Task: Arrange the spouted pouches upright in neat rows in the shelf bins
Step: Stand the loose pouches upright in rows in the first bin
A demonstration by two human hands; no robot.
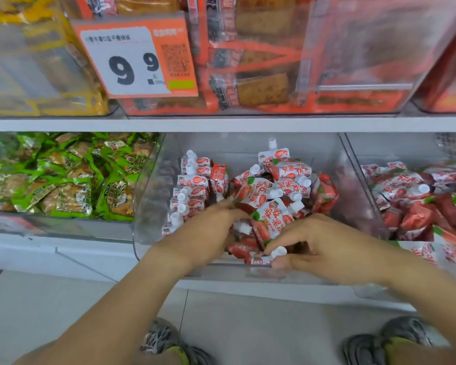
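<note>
Red-and-white spouted pouches with white caps fill a clear plastic shelf bin (153,196) on the lower shelf. Along its left side a row of pouches (188,191) stands upright. The rest lie in a loose heap of pouches (277,188) in the middle and right. My left hand (208,230) reaches into the bin, its fingertips pinching the corner of a tilted pouch (253,193). My right hand (316,243) is at the bin's front edge, thumb and fingers pinching a pouch by its white spout (278,252).
A second clear bin (358,164) to the right holds more of the same pouches in disorder. Green snack packets (63,175) fill the bin on the left. The upper shelf carries orange and yellow packs and a 9.9 price tag (134,56). My shoes (385,341) are on the floor below.
</note>
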